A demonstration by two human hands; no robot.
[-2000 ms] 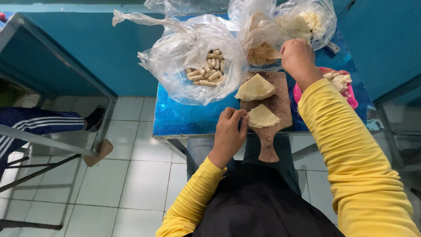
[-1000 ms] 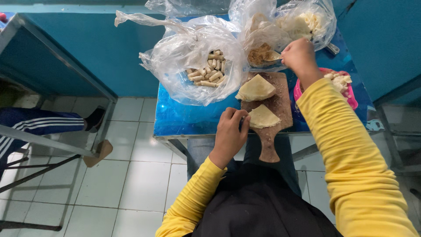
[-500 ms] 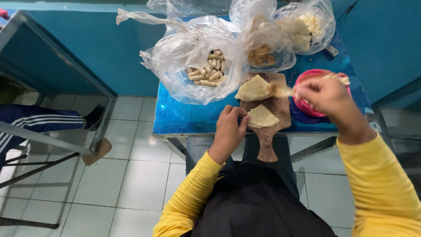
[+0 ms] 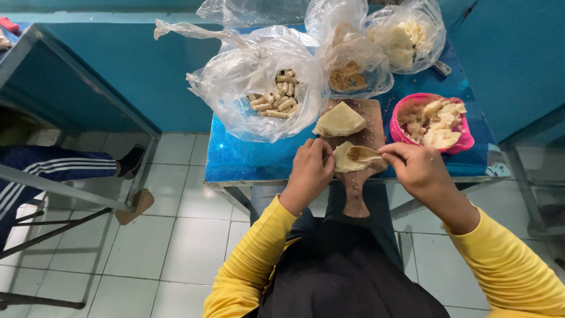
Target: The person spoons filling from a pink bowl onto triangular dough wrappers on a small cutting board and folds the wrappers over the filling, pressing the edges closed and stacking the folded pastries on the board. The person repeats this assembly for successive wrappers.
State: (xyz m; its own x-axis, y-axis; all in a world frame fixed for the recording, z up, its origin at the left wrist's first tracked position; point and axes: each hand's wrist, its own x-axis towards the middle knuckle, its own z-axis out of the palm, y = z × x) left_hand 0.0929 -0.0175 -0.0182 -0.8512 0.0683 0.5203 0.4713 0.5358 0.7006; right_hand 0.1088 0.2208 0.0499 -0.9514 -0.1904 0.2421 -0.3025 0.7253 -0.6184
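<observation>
A pale dough wrapper [image 4: 344,162] lies on a wooden cutting board [image 4: 368,132] on the blue table [image 4: 247,159]. My left hand [image 4: 309,171] presses its left edge with the fingertips. My right hand [image 4: 415,168] holds a spoon [image 4: 364,154] whose bowl carries brownish filling over the wrapper. A stack of folded pale wrappers [image 4: 338,121] sits further back on the board. A pink bowl [image 4: 465,141] with pale lumpy filling stands right of the board.
Clear plastic bags stand at the back: one with short rolled pieces [image 4: 276,97], one with brown filling [image 4: 347,76], one with pale chunks [image 4: 400,41]. Another person's leg in striped trousers [image 4: 53,168] is under a metal-framed table [image 4: 65,76] at left. The floor is white tile.
My right hand came back from the bag of brown filling at the rear, passed the pink bowl and now holds the loaded spoon over the wrapper. My left hand stayed on the wrapper.
</observation>
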